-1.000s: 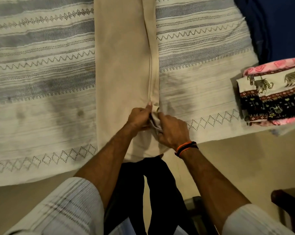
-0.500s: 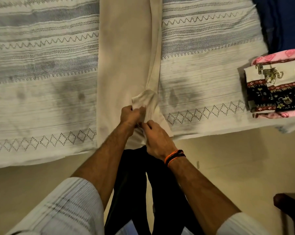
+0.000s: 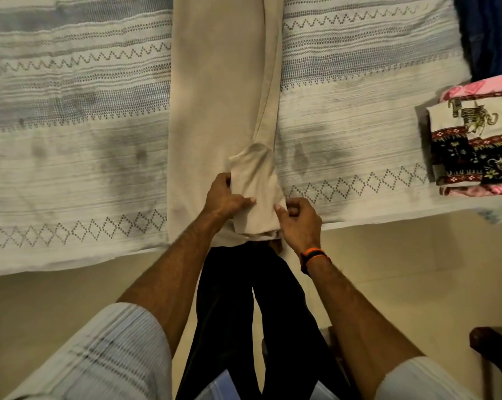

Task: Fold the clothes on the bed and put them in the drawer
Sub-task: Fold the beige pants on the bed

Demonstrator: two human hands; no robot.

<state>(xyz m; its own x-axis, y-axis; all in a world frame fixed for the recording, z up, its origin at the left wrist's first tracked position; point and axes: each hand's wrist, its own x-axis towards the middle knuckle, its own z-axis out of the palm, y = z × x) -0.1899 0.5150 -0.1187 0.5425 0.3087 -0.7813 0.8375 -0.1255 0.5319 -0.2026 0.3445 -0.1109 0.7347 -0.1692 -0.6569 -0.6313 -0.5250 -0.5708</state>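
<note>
beige trousers (image 3: 218,96) laid lengthwise on the bed (image 3: 70,140), pocket lining (image 3: 254,180) pulled out near edge

No text, label or number is legible; the folded printed cloth (image 3: 475,140) apparently carries only animal motifs.

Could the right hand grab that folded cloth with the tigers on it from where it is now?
Probably yes, but not right away. The right hand is busy pinching the beige trousers, so it must let go first. The tiger-print cloth lies off to its right on the bed, with nothing between them.
</note>
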